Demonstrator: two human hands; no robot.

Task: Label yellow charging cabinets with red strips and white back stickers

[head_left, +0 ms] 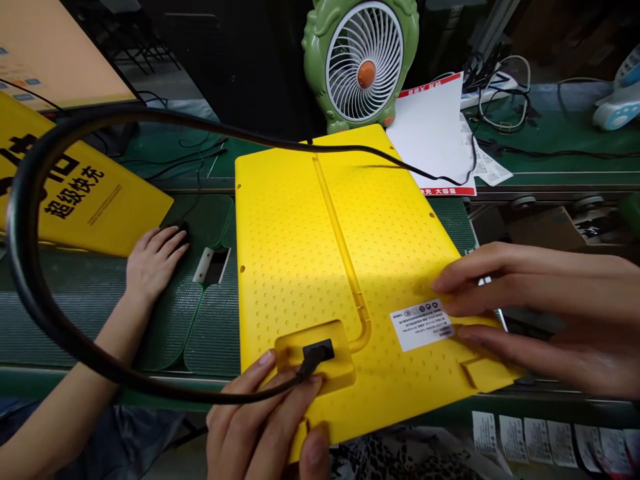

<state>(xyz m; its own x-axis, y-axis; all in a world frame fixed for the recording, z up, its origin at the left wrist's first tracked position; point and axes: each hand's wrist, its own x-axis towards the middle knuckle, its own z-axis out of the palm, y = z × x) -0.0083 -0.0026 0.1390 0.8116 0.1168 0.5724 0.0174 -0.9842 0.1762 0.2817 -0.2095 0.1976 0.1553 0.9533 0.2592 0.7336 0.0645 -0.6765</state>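
Head view: black plug (315, 353) sits at the socket in the raised housing (316, 360) on the near edge of the yellow panel (310, 253), which lies back-up on the green mat (200, 327), centre of the bench. Left hand (265, 427) pinches the black cable (30, 267) just behind the plug, thumb under the panel's near rim. Right hand (540, 313), fingers pressed flat and close together, holds down the white label (421, 325) at the panel's near-right corner.

Risks, as I judge them: the cable loops wide to the left and far across the panel; its weight could drag the plug askew or out of the socket. The panel's near edge overhangs the bench, so a hard push could tip it. Label may crease if the fingers slide.

Another person's hand (155, 260) rests spread on the mat at left, beside a second yellow panel (85, 193). Green fan (363, 63) and papers (433, 127) stand far.
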